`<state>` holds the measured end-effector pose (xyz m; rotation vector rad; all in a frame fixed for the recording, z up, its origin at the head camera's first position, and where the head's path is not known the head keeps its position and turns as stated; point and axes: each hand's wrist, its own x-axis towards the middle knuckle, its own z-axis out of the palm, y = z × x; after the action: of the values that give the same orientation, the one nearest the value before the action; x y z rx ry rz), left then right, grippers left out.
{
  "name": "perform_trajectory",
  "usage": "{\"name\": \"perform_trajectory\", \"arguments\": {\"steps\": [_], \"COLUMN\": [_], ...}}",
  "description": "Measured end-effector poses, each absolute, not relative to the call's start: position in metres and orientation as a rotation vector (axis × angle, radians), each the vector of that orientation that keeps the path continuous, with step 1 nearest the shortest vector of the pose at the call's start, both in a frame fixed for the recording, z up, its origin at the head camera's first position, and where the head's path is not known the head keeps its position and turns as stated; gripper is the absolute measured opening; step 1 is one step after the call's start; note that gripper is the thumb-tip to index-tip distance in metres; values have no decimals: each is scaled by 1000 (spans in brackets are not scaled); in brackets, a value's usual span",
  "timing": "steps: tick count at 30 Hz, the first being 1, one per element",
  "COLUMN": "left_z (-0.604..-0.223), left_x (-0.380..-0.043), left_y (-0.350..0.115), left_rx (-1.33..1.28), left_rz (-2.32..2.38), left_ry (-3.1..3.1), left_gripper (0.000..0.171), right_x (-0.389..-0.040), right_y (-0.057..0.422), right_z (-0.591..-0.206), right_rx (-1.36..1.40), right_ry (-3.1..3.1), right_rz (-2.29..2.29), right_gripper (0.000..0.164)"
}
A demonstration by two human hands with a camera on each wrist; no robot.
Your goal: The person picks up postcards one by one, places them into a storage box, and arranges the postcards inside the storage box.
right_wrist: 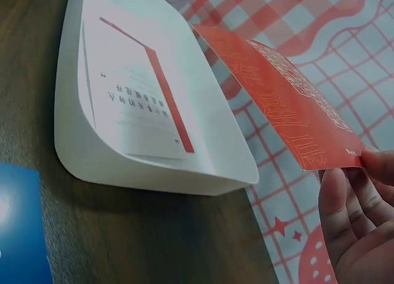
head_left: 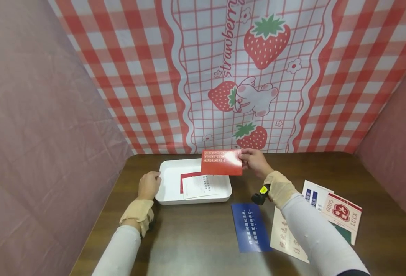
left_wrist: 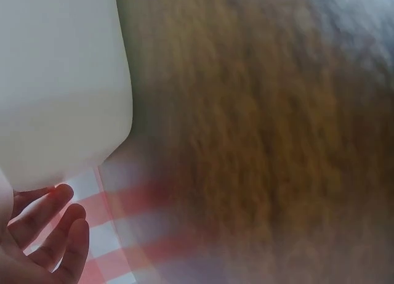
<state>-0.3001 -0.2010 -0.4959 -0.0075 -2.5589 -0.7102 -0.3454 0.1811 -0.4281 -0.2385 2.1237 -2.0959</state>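
Observation:
My right hand pinches a glossy red card by its right edge, between thumb and fingers. The card hangs over the back right part of a white tray. In the right wrist view the red card is tilted, with gold line patterns on its face. Inside the tray lies a white card with dark writing, over a dark red one. At the tray's left end, my left hand holds the rim; its curled fingers show beside the tray's wall in the left wrist view.
A blue card lies on the brown table in front of the tray. Farther right, partly under my right forearm, are a cream card, a white card with blue blocks, a "GOOD LUCK" card and a green one. A strawberry-print cloth hangs behind.

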Motion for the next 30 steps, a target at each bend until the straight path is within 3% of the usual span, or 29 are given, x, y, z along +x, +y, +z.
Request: {"name": "perform_trajectory", "arguments": {"steps": [12, 30], "left_z": [-491, -488], "left_x": [-296, -293], "left_y": [-199, -197], "left_rx": [61, 62], "left_rz": [-702, -704], "left_ry": [-2666, -2662], "left_gripper": [27, 27], "right_x": [-342, -342], "right_y": [152, 139], "right_z": [-441, -450], "right_rx": [-44, -34], "right_ry": [2126, 2186], "right_rz": [-1980, -1947], "right_gripper": [30, 30]}}
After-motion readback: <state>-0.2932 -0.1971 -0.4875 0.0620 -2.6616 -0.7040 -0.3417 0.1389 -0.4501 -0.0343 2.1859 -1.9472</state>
